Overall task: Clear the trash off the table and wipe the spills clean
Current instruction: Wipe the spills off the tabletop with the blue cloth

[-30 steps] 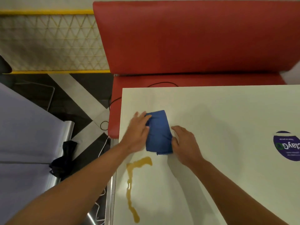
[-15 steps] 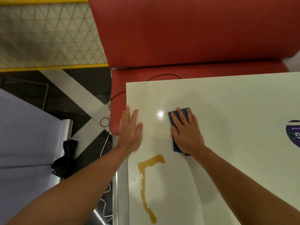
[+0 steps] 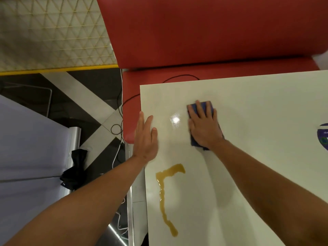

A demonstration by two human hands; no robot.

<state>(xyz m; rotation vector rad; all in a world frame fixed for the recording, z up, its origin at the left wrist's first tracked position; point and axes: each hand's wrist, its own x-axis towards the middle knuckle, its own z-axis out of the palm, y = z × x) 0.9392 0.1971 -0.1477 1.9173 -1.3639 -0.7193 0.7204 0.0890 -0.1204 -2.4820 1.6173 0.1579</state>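
A folded blue cloth (image 3: 208, 106) lies on the white table (image 3: 257, 107), mostly covered by my right hand (image 3: 204, 126), which presses flat on it with straight fingers. My left hand (image 3: 145, 137) rests flat on the table's left edge, fingers straight, holding nothing. A brown-yellow liquid spill (image 3: 166, 194) runs in a hooked streak near the table's left edge, below both hands and apart from the cloth.
A red bench seat (image 3: 195, 41) stands behind the table, with a black cable (image 3: 181, 77) across it. A purple round sticker (image 3: 324, 135) sits at the table's right. A grey surface (image 3: 26, 148) and a dark cloth (image 3: 75, 166) are left of the table.
My left hand let go of the cloth and moved to the table's left edge. My right hand slid the cloth rightward and now lies flat on it.
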